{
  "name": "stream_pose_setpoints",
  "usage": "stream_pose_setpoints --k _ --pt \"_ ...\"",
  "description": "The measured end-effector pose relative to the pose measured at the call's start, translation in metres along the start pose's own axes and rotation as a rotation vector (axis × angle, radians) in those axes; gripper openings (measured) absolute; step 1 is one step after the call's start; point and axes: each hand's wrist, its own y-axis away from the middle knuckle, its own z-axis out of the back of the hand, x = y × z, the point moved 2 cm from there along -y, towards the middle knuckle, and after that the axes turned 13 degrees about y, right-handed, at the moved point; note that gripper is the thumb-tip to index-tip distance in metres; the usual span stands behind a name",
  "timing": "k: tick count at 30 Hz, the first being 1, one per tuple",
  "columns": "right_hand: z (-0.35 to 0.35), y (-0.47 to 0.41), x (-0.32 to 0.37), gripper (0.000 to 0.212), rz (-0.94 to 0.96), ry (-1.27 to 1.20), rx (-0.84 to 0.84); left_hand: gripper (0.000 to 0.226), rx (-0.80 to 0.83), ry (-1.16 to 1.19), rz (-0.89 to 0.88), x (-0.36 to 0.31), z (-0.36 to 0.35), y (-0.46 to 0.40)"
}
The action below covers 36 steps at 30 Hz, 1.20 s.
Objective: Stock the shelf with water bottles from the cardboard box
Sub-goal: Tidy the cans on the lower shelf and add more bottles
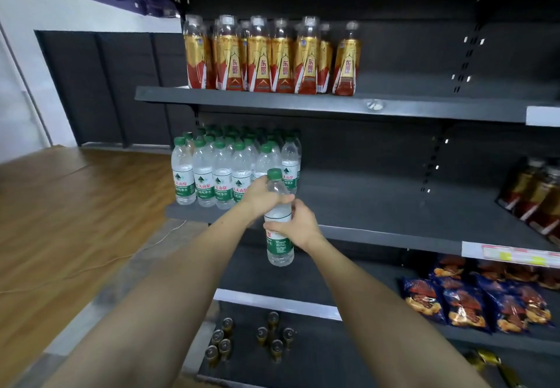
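Both hands, left (260, 198) and right (292, 224), grip one upright water bottle (277, 205) before the shelf (378, 205).

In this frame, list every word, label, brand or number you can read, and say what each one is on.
"东鹏": down the gold and red labels of the bottles on the top shelf.
"农夫山泉": partly readable on the green labels of the shelved water bottles.
"纯净水": below it on those labels, blurred.
Held water bottle, gripped by the left hand and right hand: only "泉" shows; small print unreadable.
Price strip, snack bags: too blurred.
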Motion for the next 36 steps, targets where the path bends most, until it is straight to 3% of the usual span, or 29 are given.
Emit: stream_pose_setpoints --k 4,6,9,17,22,27,32,36 --pt "0.001 -0.008 0.005 0.075 -0.019 -0.004 0.021 0.045 0.004 -0.017 -0.018 0.002 0.006 -0.022" --pt "0.007 -0.015 0.005 0.078 -0.029 0.043 0.09 0.05 -0.022 -0.03 -0.029 0.001 0.004 -0.028" --pt "0.023 -0.026 0.001 0.065 -0.041 0.145 0.219 0.059 -0.076 -0.023 -0.055 -0.004 0.002 -0.038" --pt "0.066 -0.069 -0.031 0.063 -0.045 0.382 0.272 0.107 -0.117 -0.192 -0.147 -0.034 -0.007 -0.072" --pt "0.078 -0.11 -0.056 0.056 -0.033 0.381 0.248 0.11 -0.127 -0.288 -0.149 -0.04 -0.024 -0.099" --pt "0.084 -0.15 -0.077 0.056 -0.003 0.375 0.257 0.081 -0.221 -0.343 -0.1 -0.035 -0.042 -0.132" --pt "0.085 -0.192 -0.095 0.055 0.049 0.39 0.292 0.104 -0.285 -0.512 -0.075 -0.03 -0.067 -0.158" --pt "0.084 -0.217 -0.103 0.053 0.079 0.387 0.322 0.092 -0.337 -0.569 -0.058 -0.021 -0.083 -0.177"
